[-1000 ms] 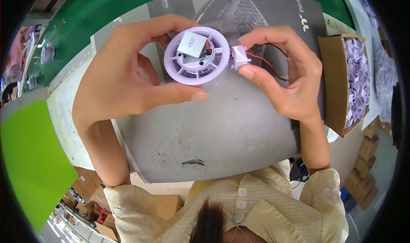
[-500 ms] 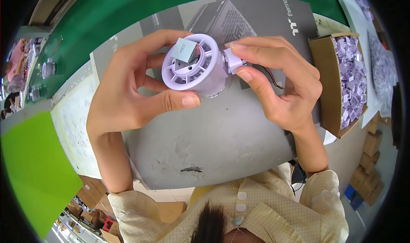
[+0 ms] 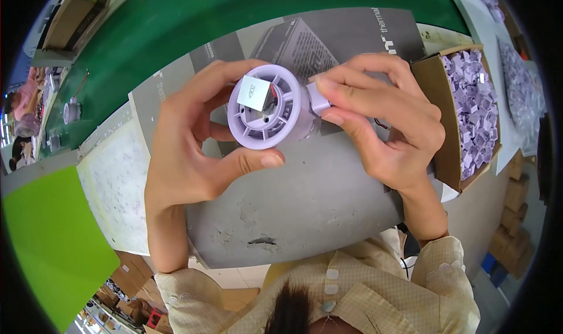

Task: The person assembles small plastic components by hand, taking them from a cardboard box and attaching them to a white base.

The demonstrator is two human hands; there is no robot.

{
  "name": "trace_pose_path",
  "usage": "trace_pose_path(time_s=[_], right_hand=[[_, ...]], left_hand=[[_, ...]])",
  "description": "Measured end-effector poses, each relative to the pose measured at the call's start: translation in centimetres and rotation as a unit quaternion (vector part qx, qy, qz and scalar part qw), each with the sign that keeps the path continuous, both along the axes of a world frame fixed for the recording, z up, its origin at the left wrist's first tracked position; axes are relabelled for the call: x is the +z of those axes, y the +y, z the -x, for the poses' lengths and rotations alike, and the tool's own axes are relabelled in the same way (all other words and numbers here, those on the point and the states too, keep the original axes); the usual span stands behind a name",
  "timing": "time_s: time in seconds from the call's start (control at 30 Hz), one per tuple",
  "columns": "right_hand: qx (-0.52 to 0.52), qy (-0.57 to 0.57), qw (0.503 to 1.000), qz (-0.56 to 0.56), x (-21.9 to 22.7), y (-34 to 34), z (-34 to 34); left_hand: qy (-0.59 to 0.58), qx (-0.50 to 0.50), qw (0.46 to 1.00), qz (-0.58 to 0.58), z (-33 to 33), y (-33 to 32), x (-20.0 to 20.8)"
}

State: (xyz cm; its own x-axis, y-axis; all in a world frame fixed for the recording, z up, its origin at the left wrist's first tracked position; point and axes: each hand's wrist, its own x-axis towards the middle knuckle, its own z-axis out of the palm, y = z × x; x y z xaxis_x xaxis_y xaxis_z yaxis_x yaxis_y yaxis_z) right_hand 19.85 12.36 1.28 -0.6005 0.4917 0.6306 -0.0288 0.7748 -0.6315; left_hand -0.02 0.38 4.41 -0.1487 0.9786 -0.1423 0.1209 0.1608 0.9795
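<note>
Fingers and thumb of my left hand (image 3: 190, 134) are closed round a lilac fan housing (image 3: 298, 102), gripping it by its round body. Its spoked ring faces up toward me and is tilted. A silvery square block (image 3: 254, 93) sits off-centre on the hub, with a red wire beside it. On the housing's right side, my right hand (image 3: 393, 114) pinches a small lilac plastic piece (image 3: 318, 99) between thumb and fingertips. That piece touches the housing; whether it is fixed on is hidden. A dark thin wire (image 3: 381, 123) shows behind my right fingers.
Under my hands lies a grey printed cardboard sheet (image 3: 346, 181), torn near its front edge. At the right stands a cardboard box (image 3: 437, 99) full of small lilac pieces (image 3: 476, 114). A similar lilac fan (image 3: 72, 111) stands on the green surface (image 3: 176, 17) at far left.
Both hands and the fan housing appear slightly lower in the view, which has itself shifted. The housing has turned a little, and less of the dangling wire shows.
</note>
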Motion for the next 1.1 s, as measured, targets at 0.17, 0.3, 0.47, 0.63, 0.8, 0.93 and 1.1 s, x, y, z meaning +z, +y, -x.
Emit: trace_pose_path(time_s=[0.17,0.3,0.47,0.63,0.8,0.93,1.1], right_hand=[[0.003,0.001,0.998,-0.058,0.1,0.4,-0.4],[0.007,0.017,0.997,-0.072,0.6,0.0,-0.2],[0.013,0.006,0.994,-0.111,0.4,0.6,-0.4],[-0.009,0.022,0.999,-0.044,1.3,0.0,-0.1],[-0.034,-0.058,0.993,-0.097,1.6,0.4,0.2],[-0.057,-0.076,0.99,-0.099,0.5,0.2,0.2],[-0.033,-0.115,0.991,-0.066,-0.5,-1.3,1.3]], left_hand=[[0.075,-0.016,0.995,-0.067,-0.1,0.0,-0.3],[0.131,-0.016,0.982,-0.137,-0.4,-0.1,-0.2],[0.137,0.02,0.973,-0.183,-1.2,0.4,-0.8],[0.151,0.001,0.976,-0.155,-1.0,0.3,0.4],[0.205,0.013,0.962,-0.178,0.0,-0.5,1.3],[0.325,-0.002,0.931,-0.165,2.4,-1.9,2.2],[0.296,0.155,0.936,-0.108,7.0,-3.7,2.1]])
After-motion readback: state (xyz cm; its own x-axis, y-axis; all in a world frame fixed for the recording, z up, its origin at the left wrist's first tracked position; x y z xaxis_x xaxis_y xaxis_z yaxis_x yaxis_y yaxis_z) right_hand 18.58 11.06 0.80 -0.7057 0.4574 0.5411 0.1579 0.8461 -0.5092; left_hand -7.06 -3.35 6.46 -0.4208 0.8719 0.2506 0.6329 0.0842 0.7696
